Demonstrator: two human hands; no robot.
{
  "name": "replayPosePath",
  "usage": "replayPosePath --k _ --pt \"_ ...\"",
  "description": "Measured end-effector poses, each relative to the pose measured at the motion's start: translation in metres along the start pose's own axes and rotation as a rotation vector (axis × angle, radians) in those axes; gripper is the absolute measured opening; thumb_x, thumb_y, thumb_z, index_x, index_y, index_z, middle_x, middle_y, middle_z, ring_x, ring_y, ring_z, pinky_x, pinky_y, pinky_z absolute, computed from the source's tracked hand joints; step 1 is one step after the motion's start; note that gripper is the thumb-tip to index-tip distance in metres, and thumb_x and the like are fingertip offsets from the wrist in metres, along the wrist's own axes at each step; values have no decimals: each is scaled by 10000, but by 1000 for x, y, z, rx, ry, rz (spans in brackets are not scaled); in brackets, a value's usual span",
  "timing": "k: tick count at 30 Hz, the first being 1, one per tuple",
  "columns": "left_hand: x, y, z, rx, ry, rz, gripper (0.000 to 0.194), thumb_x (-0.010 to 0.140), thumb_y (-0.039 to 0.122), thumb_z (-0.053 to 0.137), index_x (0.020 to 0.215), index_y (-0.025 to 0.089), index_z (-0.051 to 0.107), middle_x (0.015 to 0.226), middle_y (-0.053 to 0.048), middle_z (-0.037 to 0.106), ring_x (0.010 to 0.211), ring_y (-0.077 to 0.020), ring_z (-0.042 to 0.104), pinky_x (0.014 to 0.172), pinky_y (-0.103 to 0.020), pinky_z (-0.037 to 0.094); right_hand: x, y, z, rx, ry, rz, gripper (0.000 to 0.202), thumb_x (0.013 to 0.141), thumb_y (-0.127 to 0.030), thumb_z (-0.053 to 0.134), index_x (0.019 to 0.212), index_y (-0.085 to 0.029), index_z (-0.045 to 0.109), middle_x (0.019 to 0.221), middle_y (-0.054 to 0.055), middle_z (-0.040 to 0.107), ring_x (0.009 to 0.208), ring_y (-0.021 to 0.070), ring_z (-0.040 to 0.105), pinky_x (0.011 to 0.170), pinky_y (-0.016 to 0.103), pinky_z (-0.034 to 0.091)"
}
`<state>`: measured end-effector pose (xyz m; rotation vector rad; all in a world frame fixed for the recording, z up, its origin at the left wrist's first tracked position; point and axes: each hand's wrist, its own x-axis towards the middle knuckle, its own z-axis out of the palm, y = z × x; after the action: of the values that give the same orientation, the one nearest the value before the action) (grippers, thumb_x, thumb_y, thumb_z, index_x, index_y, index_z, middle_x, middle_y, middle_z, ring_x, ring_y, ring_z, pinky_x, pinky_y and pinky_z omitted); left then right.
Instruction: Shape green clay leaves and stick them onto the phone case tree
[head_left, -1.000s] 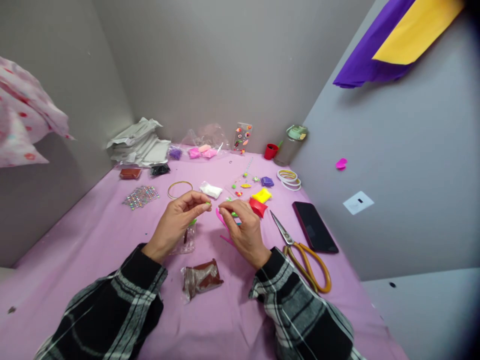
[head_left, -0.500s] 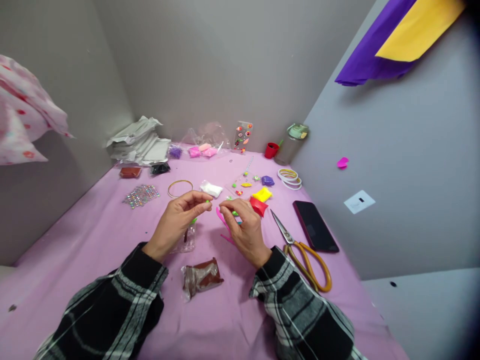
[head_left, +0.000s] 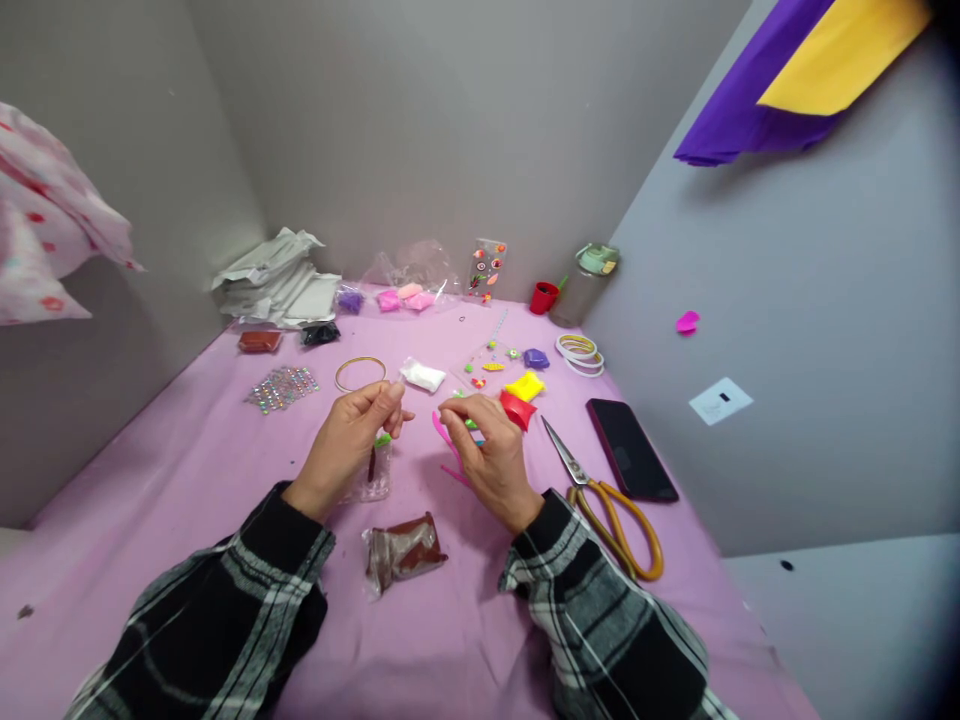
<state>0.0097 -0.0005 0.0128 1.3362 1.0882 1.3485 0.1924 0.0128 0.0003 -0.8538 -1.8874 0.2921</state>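
While the left hand and right hand hover, colour dots the pink surface

The left hand's thumb presses on its bent forefinger, though whether anything sits between them I cannot tell. On the right hand, thumb and forefinger tips come close together; whether they meet or hold something is also unclear.

Just below the left hand, and partly covered by it, a clear tray lies with a dark brown strip and a bright green piece at it. Slim pink strips curve out from behind the right hand.

Nearer the front, crinkled see-through wrapping encloses a glossy brown block. At the back, a clear bag holds soft pink and peach lumps. A red cup, dark inside, stands beside a bottle with a pale green lid; the yellowish patch on that lid is too small to read. Propped against the wall, a transparent pack shows small, colourful round designs.
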Motion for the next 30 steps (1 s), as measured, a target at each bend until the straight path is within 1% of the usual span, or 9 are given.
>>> replayPosePath --k 2,8,10,13,17,20,23,28,30 --pt "1 1 0 -10 8 -5 417 954 466 573 635 200 537 619 43 497 682 -143 546 911 -316 485 0 0 0 -6 0 -1 118 991 -212 559 944 -203 667 872 31 713 819 180 629 816 352 475" --pt "3 3 0 -18 28 13 165 881 343 701 806 198 677 763 19 617 789 -157 606 815 -272 467 0 -1 -1 -6 1 -5 108 989 -205 567 942 -198 664 873 29 710 818 176 621 801 343 472" --pt "2 2 -1 -12 27 17 152 886 347 699 861 199 720 812 0 661 806 -162 616 809 -273 466 0 -1 -1 -5 3 -8 108 988 -197 566 941 -196 664 872 30 709 817 174 621 804 340 473" --pt "2 1 -2 -9 21 8 198 911 371 667 944 195 752 844 -22 691 796 -163 614 808 -281 472 0 -1 -1 -3 9 -15 106 985 -188 569 940 -191 664 871 32 710 814 172 621 808 337 474" --pt "2 -1 0 -63 41 6 181 892 336 695 1025 217 721 872 -5 682 810 -154 620 811 -272 477 0 -1 -1 2 8 -9 106 984 -194 570 939 -188 666 871 33 711 813 174 623 810 337 474" --pt "3 -2 1 -82 72 25 152 828 290 765 950 222 706 905 13 667 847 -147 617 814 -254 469 0 -1 -1 0 7 -6 103 984 -196 574 943 -188 668 876 34 715 823 177 627 820 338 470" --pt "3 -3 0 -43 62 40 110 841 295 750 838 208 682 835 23 635 829 -144 609 813 -252 459 0 -1 -1 -1 8 -2 104 984 -196 574 940 -191 668 874 33 716 822 177 626 821 336 468" --pt "1 1 0 -28 58 2 306 925 411 637 706 206 580 699 32 562 855 -182 663 874 -295 464 1 -1 -1 -1 6 0 112 985 -200 571 928 -188 666 864 33 712 816 176 625 829 339 464" --pt "1 1 0 -29 66 -7 304 920 417 643 710 207 580 692 34 558 852 -183 664 872 -296 465 1 -1 -1 -1 4 1 116 987 -205 568 927 -188 666 864 34 712 813 176 626 825 339 465"
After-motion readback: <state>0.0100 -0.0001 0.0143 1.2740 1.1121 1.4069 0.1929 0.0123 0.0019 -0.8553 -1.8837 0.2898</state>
